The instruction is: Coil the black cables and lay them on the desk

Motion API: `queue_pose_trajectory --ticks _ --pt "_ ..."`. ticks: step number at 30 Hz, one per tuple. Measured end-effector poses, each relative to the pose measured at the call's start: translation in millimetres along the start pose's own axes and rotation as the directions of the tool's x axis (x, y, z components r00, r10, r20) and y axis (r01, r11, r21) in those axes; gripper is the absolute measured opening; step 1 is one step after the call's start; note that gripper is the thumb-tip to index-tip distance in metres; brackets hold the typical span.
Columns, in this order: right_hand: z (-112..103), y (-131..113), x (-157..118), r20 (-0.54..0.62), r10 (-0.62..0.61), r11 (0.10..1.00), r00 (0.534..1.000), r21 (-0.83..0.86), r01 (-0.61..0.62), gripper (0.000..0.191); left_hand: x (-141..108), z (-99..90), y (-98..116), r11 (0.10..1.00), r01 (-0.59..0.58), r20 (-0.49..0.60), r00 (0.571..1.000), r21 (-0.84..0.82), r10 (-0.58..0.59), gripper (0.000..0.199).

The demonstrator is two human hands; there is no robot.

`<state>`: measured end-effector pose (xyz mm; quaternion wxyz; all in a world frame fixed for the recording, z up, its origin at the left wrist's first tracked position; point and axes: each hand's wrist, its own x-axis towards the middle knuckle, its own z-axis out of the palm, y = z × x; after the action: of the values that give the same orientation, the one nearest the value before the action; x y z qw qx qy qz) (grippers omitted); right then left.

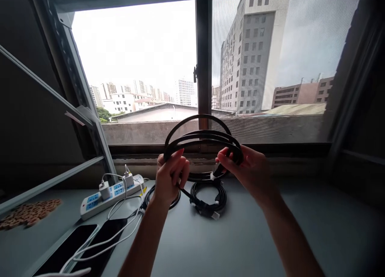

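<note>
A black cable [201,136] hangs in several loose loops between my two hands, raised above the table in front of the window. On its left side, my left hand [171,174] is closed round the loops. My right hand [245,164] grips the loops at the right, close to a cable plug [217,172] with a pale end. Below them on the table lies a second coiled black cable [222,198], its plugs showing at the coil. Another black coil [176,202] lies partly hidden behind my left hand and forearm.
A white power strip [112,196] with chargers plugged in stands at the left on the grey table [240,241]. White cords [120,241] run over two dark phones [70,245]. Small brown pieces [31,212] lie far left. Metal shelf bars [51,184] cross the left side.
</note>
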<state>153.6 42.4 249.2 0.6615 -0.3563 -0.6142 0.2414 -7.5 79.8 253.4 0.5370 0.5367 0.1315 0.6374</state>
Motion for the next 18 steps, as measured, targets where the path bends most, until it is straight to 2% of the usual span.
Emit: queue_pose_trajectory --ticks 3,5,7,9,11,13,14,16,18 --pt "-1 -5 -4 0.178 0.029 0.997 0.984 0.07 -0.042 0.022 4 -1.4 -1 1.0 -0.011 -0.085 0.996 0.006 0.012 0.06" --pt "-3 -6 -5 0.329 0.032 0.996 0.944 0.066 -0.057 0.022 6 -1.9 -6 0.999 -0.031 -0.128 0.991 0.024 0.033 0.056" --pt "-6 -5 -5 0.453 0.034 0.995 0.891 0.065 -0.071 0.023 9 -4.1 -13 0.984 -0.134 -0.176 0.972 0.115 0.153 0.049" --pt "-7 -1 -4 0.502 0.04 0.996 0.864 0.048 -0.073 0.026 12 -8.7 -20 0.923 -0.257 -0.19 0.929 0.286 0.318 0.037" --pt "-7 4 -3 0.424 0.052 0.998 0.904 -0.045 -0.037 0.028 15 -14.2 -24 0.847 -0.28 -0.149 0.912 0.452 0.381 0.028" --pt "-4 10 -1 0.273 0.04 0.986 0.961 -0.169 0.007 0.03 16 -18.3 -24 0.81 -0.211 -0.121 0.938 0.547 0.326 0.03" --pt "-3 12 0 0.199 0.017 0.979 0.98 -0.204 0.025 0.039 16 -19.3 -23 0.797 -0.178 -0.117 0.948 0.577 0.296 0.033" --pt "0 17 2 0.107 -0.043 0.974 0.993 -0.218 0.065 0.065 16 -19.5 -22 0.755 -0.137 -0.109 0.958 0.641 0.266 0.036" --pt "1 20 4 0.082 -0.095 0.969 0.992 -0.22 0.111 0.076 16 -18.2 -22 0.695 -0.12 -0.088 0.963 0.709 0.256 0.034"
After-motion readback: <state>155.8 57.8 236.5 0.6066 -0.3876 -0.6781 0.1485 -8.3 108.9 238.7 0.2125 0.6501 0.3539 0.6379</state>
